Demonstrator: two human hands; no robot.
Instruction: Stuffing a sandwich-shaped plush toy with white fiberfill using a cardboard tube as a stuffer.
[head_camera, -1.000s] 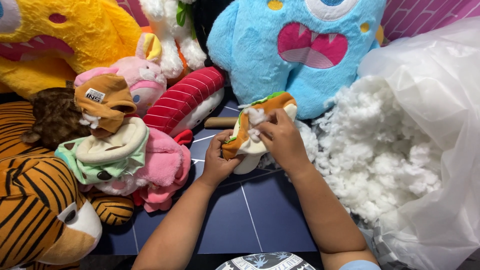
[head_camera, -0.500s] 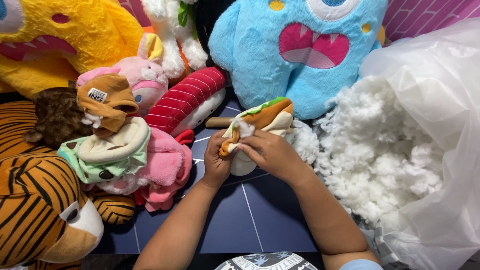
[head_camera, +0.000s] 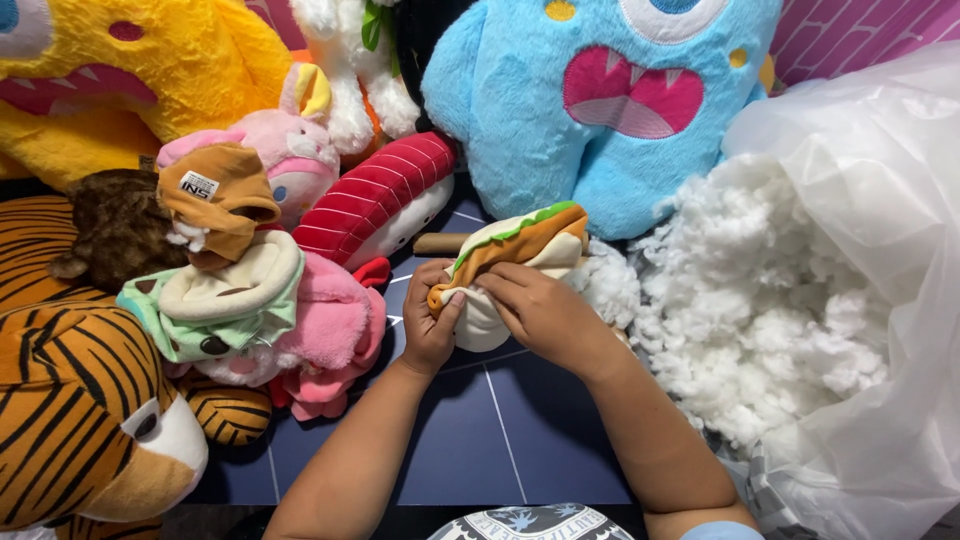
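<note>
Both your hands close on a sandwich-shaped plush toy above the dark blue mat.

Your left hand (head_camera: 432, 322) curls its fingers (head_camera: 447, 302) tight around the lower end of the sandwich plush (head_camera: 512, 250), thumb tucked beneath; your right hand (head_camera: 535, 310) lies over the cream underside, fingers bent and pressing into the fabric. The plush's long axis runs from lower left to upper right, green-edged end pointing toward the blue monster plush (head_camera: 600, 100). At your right, the clear plastic bag (head_camera: 880, 200) lies open, holding a heap of white stuffing (head_camera: 760, 300) that spills to just beside the plush.
</note>
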